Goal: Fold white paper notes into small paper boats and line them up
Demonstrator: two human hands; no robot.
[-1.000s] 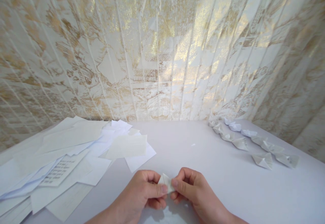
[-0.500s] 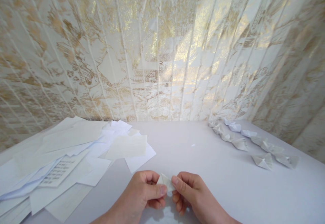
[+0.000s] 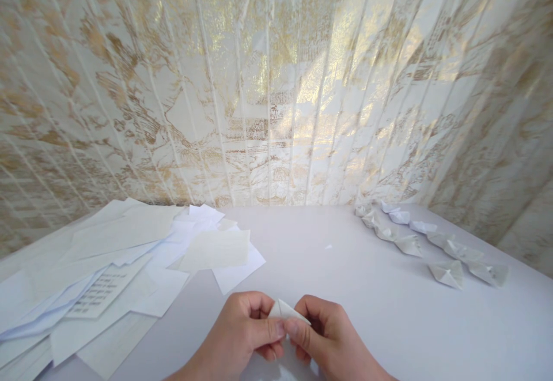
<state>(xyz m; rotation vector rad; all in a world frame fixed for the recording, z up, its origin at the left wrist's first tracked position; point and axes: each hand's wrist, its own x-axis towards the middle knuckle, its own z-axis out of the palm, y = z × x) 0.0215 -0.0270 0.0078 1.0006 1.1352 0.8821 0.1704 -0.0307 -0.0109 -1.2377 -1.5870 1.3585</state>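
While one small folded paper [image 3: 283,310] is held above the near tabletop [image 3: 415,335], its left side is pinched between thumb and fingers by the left hand [image 3: 242,326], its lower edge by the right hand [image 3: 324,329]; neither grip is released; compared with half a second ago, the right thumb has been shifted down and inward, beside the left thumb, and the paper's right corner is left projecting; by this, the piece is apparently being re-gripped for work along its lower edge; how firmly it is pressed cannot be told; at left, a spread paper pile [image 3: 129,225] is noted, its nearest corner just beyond the left hand; at right, well apart, folded pieces [image 3: 447,273] are ranged in two rough rows near the table's right edge; between these, open room is left, marked by a paper scrap [image 3: 328,246]; the far edge is bounded by a patterned curtain [image 3: 268,81].
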